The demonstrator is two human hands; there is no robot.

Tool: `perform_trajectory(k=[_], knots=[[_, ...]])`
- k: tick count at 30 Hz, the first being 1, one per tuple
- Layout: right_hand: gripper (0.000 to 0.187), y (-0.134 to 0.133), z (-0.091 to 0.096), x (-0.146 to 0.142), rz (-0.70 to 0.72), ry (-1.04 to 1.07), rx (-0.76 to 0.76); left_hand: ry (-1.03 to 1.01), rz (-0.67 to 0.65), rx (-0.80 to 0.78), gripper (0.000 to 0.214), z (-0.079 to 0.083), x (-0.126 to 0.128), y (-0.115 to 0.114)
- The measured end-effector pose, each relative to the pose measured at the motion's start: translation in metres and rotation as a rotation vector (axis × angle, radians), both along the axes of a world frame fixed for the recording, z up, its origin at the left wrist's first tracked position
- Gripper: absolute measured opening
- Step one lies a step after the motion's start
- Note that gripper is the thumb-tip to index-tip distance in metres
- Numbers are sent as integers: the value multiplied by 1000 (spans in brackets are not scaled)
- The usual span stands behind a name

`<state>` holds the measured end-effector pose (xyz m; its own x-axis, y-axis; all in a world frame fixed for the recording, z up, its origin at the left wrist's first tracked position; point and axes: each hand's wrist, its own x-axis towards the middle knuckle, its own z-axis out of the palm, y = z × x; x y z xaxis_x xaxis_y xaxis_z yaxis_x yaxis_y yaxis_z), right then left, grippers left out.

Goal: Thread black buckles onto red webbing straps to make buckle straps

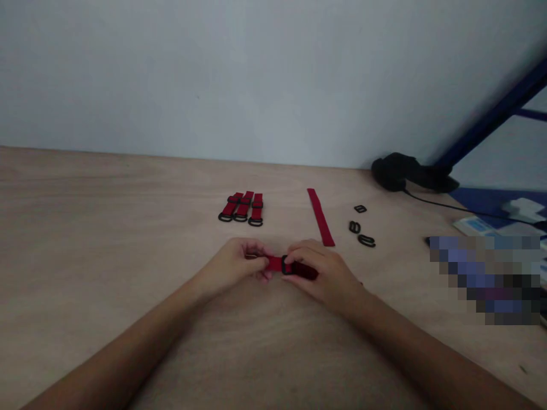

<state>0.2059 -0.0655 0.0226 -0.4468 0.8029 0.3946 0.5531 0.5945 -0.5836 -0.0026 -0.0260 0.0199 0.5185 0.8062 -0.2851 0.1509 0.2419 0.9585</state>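
Observation:
Both my hands meet over the middle of the wooden table. My left hand pinches one end of a short red strap. My right hand is closed on the strap's other end, where a black ring sits around the webbing. Behind my hands lie three finished red straps with black rings, side by side. A loose flat red strap lies to their right, apart from my hands.
Three loose black buckles lie right of the flat strap. A black object with a cable sits by the wall at the back right. A blue frame bar slants up there. Papers and small items crowd the right edge.

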Motion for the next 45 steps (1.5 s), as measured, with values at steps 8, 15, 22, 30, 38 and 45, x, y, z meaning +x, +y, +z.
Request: perform_trajectory(k=[8,15,22,30,38,45], knots=[[19,1,-10,-2,33,-47,-59,257,-77,480,15,1,0,-7],[42,3,-12,4,12,-181,-42,329,-271,867,48,-2,2,-8],[24,4,-15,3,-25,-269,-34,389,-333,881,31,-2,2,-4],[25,5,-17,3,-12,-266,-4,386,-371,975,17,-8,-4,1],[18,2,-17,3,-12,-291,7,468,-440,1097,21,-8,-4,0],[17,10,3,18,-224,-338,-3,513,-444,1134,24,-7,-3,-1]])
